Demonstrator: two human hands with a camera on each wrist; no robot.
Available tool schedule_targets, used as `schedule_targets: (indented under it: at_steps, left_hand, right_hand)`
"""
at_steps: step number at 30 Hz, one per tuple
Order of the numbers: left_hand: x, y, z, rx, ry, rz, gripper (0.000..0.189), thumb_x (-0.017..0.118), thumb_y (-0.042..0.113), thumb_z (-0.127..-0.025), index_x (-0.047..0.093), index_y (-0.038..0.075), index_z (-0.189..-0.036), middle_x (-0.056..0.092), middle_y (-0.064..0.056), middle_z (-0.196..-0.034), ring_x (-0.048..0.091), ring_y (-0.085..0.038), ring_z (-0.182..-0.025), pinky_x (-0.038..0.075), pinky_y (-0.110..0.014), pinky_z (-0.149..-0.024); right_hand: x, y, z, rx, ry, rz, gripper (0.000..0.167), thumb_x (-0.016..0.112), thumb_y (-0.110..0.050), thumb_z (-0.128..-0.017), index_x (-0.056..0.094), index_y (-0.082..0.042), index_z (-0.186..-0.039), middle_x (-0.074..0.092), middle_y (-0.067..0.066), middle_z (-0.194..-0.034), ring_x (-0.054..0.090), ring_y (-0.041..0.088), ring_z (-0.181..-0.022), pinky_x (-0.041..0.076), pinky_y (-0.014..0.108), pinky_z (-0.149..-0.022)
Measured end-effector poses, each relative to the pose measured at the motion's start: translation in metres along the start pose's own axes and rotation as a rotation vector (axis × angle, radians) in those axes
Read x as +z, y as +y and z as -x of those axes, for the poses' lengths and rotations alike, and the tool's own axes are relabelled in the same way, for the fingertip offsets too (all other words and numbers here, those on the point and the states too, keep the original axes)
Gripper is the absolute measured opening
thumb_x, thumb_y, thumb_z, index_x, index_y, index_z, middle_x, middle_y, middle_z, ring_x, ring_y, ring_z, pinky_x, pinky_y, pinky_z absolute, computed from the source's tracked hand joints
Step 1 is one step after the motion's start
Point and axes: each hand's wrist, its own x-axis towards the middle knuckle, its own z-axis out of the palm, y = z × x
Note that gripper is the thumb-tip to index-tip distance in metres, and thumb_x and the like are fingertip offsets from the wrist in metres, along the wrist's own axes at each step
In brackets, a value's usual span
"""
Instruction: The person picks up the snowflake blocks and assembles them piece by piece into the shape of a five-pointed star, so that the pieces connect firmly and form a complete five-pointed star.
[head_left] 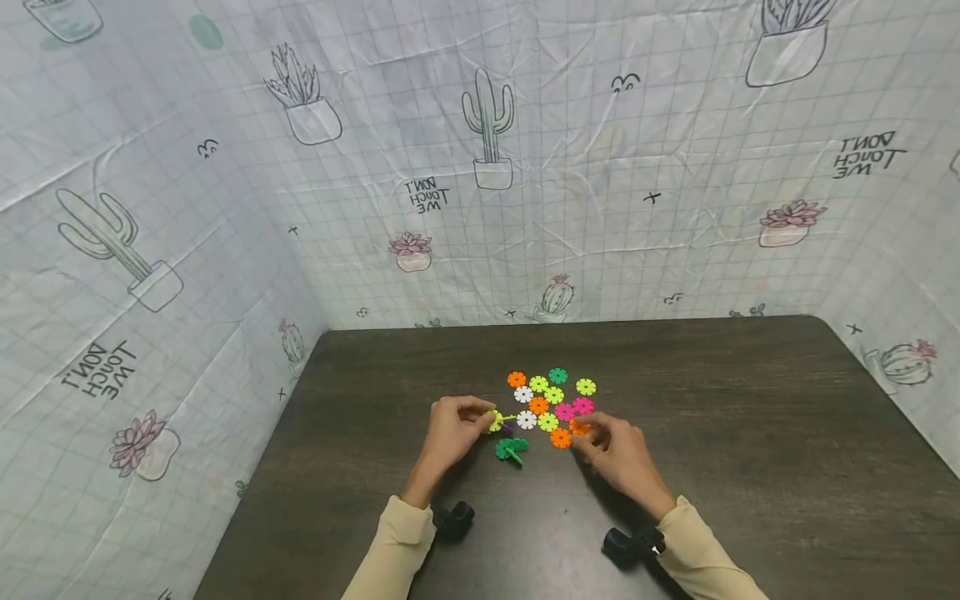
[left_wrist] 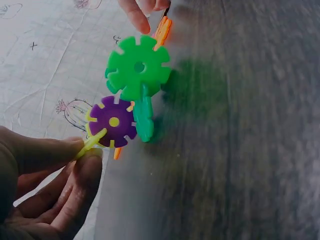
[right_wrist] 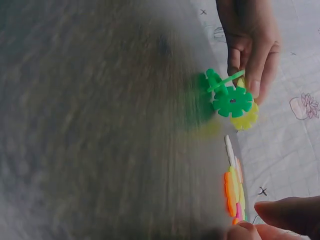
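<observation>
Over the desk (head_left: 735,442), pinching likely light, stiff yellow disc (head_left: 495,422) by its rim with left hand (head_left: 453,430); poising right hand (head_left: 621,454) at orange disc (head_left: 577,427), unclear whether pinching.

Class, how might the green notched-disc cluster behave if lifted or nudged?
The green cluster is probably light, its edges looking thin. It may hold together, apparently joined at its slots. Nudged, it might rock, since its parts sit at angles.

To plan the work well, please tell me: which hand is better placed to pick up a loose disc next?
Probably the right hand: it is close beside a loose orange disc, while the left hand pinches a yellow disc.
</observation>
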Motion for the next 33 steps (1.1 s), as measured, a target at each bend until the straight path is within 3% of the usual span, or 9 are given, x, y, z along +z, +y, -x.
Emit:
schedule_targets:
  at_steps: [7,16,26,33]
  left_hand:
    - [-0.001,-0.004,0.000,-0.009,-0.030,-0.028,0.012,0.077,0.012,-0.095,0.082,0.005,-0.104,0.082,-0.010,-0.093,0.077,-0.014,-0.075,0.060,-0.022,-0.065]
    - [-0.004,-0.008,0.001,-0.011,-0.018,-0.135,0.009,0.078,0.015,-0.094,0.083,0.009,-0.100,0.081,-0.008,-0.093,0.071,-0.009,-0.072,0.057,-0.021,-0.063]
    - [-0.009,-0.007,0.000,-0.003,0.004,-0.233,0.012,0.074,0.019,-0.098,0.083,0.011,-0.100,0.081,-0.004,-0.095,0.073,-0.013,-0.079,0.060,-0.034,-0.077]
    - [-0.011,0.001,-0.006,-0.036,-0.072,-0.225,0.027,0.069,0.034,-0.102,0.082,0.010,-0.105,0.079,-0.005,-0.095,0.067,-0.012,-0.078,0.055,-0.028,-0.067]
  right_hand:
    - [-0.003,0.005,0.001,-0.004,0.002,0.055,0.034,0.078,-0.013,-0.094,0.072,0.000,-0.125,0.069,0.004,-0.077,0.059,0.005,-0.057,0.049,0.021,-0.052]
    - [-0.008,0.006,0.002,0.036,-0.028,0.025,0.025,0.082,-0.009,-0.089,0.073,0.001,-0.110,0.067,0.005,-0.074,0.061,0.010,-0.054,0.050,0.023,-0.047]
    - [-0.012,0.004,0.001,0.043,-0.024,0.069,0.031,0.087,-0.011,-0.085,0.071,0.001,-0.109,0.065,0.004,-0.071,0.059,0.010,-0.055,0.046,0.022,-0.047]
    - [-0.014,0.003,0.001,0.072,-0.027,0.041,0.025,0.084,-0.009,-0.088,0.071,0.002,-0.106,0.065,0.005,-0.073,0.060,0.012,-0.056,0.053,0.024,-0.048]
